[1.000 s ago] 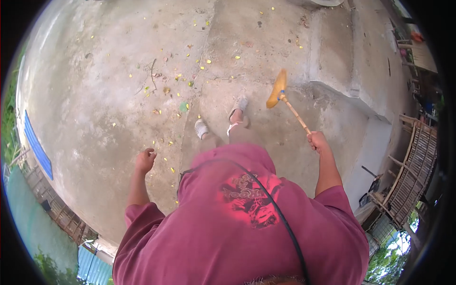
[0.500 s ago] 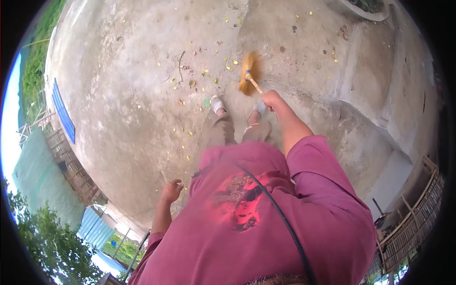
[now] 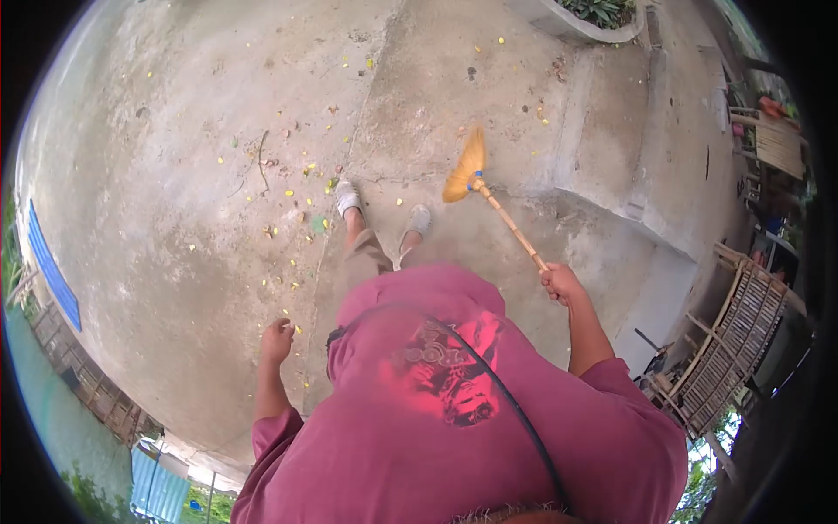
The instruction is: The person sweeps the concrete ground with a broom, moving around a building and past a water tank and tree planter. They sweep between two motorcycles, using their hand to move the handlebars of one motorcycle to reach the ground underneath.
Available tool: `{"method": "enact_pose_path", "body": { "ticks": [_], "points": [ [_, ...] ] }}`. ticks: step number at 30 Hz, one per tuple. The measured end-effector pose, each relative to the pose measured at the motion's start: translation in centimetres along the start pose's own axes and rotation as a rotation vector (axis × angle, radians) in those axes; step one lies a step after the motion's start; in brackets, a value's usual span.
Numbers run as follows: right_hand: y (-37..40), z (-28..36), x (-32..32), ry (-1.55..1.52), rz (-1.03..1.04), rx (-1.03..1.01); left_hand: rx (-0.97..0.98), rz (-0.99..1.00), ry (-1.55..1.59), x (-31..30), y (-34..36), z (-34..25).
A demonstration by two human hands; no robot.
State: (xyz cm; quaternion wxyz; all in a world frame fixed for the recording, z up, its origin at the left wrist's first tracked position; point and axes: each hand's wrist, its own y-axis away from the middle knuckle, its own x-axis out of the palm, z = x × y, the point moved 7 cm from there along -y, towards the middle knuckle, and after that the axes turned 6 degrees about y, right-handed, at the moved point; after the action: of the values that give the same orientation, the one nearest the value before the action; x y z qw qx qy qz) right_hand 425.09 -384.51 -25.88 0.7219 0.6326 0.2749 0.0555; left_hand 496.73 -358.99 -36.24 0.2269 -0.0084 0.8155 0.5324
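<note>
Presently, at far left, a blue sheet (image 3: 51, 271) lies at the edge of the concrete (image 3: 175, 218). The left hand (image 3: 278, 336) hangs by the hip with fingers loosely curled, holding nothing. Ahead of it, yellow leaves (image 3: 288, 193) and a twig (image 3: 260, 148) lie scattered. At centre, both sandals (image 3: 347, 197) stand close together. Just right of them is the broom (image 3: 502, 214). Its bristles are fanned on the ground and its handle slants back to the right hand (image 3: 559, 284), which is closed around the handle's end. Beyond is a raised step (image 3: 611, 131), with a planter (image 3: 567, 19) at top. A bamboo frame (image 3: 738, 336) stands at far right.
</note>
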Motion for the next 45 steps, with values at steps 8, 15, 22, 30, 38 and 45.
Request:
{"method": "enact_pose_path", "body": {
  "ticks": [8,15,22,30,38,45],
  "points": [
    [-11.1,-8.4,-15.1,0.196,-0.443,0.212,0.084,0.017,-0.265,-9.9,-4.4,-8.3],
    [-22.9,3.9,-11.8,0.127,-0.263,-0.045,0.198,-0.195,-0.365,-13.1,-0.7,-26.0],
    [-20.2,12.6,-4.2,-0.165,0.154,-0.279,0.325,0.104,-0.739,2.7,-1.0,-37.8],
    [-9.5,4.3,-21.9,-0.217,0.097,-0.224,0.295,0.076,-0.531,7.9,-0.4,-45.1],
    [-23.4,7.4,-34.2,0.279,-0.496,-0.066,-0.067,0.217,-0.579,6.4,-4.8,-34.8],
    [-28.7,28.4,-24.2,0.118,-0.191,-0.159,0.190,0.042,-0.409,2.5,-10.7,-55.1]
  ]
}}
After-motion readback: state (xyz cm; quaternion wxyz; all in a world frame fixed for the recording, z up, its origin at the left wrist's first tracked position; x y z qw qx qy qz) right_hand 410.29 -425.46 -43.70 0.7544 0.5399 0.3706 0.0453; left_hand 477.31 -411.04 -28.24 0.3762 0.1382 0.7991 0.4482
